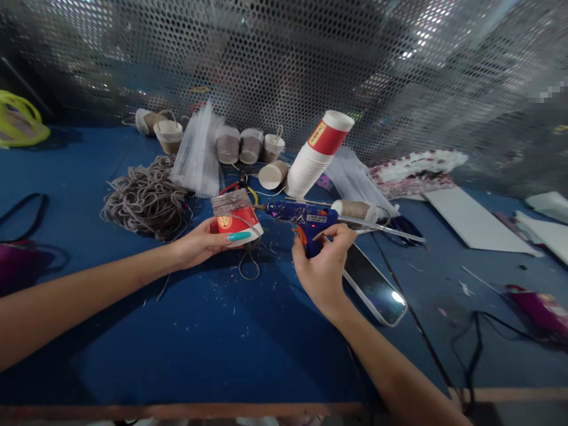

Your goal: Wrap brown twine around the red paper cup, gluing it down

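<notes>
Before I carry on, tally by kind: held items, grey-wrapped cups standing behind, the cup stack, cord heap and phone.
Blue glue gun, right hand: 1
Red-and-white paper cup, left hand: 1
Standing grey-wrapped cups behind: 2
Stack of white paper cups: 1
Tangled grey cord heap: 1
Pale-edged flat phone: 1
Total: 7

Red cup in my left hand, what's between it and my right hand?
In the head view, the front of the blue glue gun lies between the red cup and your right hand; its nozzle points at the cup's yarn wrapping.
</notes>
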The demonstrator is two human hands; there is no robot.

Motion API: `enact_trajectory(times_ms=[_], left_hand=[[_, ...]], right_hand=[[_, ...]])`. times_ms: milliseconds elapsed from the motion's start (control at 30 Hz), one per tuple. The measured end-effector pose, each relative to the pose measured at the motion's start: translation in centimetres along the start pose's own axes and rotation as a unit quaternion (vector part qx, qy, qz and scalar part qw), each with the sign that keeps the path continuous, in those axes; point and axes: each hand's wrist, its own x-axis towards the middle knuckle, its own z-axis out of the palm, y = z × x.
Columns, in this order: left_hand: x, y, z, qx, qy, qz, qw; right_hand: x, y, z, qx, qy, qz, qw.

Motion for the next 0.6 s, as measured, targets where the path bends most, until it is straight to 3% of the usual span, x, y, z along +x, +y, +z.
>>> enact_trajectory(times_ms=[133, 267, 400, 467, 600], left_hand=[[-0.1, 0.0, 0.0, 0.006, -0.005, -0.001, 1.0], [0.2, 0.0, -0.2, -0.007, 0.002, 0.004, 1.0], [0.7, 0.8, -1.0, 0.028, -0.038, -0.026, 0.999], [0.9, 1.3, -1.6, 0.054, -0.036, -0.056, 0.996], [1.4, 1.6, -2.9, 0.079, 0.013, -0.096, 0.992]], right_hand=[[0.2, 0.8, 0.3, -0.016, 0.011, 0.026, 0.999], [0.5, 2.1, 0.8, 0.002, -0.007, 0.128, 0.992], [0.5, 3.2, 1.1, 0.012, -0.053, 0.211, 0.976], [0.5, 3.3, 1.1, -0.026, -0.049, 0.186, 0.981], [0.7, 2.1, 0.3, -0.139, 0.0, 0.021, 0.99]])
